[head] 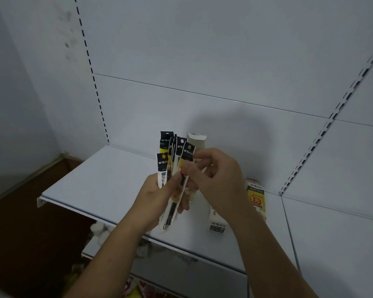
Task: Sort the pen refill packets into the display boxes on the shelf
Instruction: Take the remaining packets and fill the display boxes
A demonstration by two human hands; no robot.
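White shelf | two display boxes | left hand grips roughly five packets | right hand pinches one

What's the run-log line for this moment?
left hand: holds fanned refill packets | right hand: pinches front packet | display boxes: on shelf, partly behind hands | phase: separating one packet

We see the shelf at mid-left as smooth painted sheet metal with a soft satin white finish, and the back panel at upper centre looks the same. The refill packets at centre are thin, slightly glossy plastic film with printed paper. The display boxes at centre right look like printed cardboard. The wall at upper left is matt and smudged.
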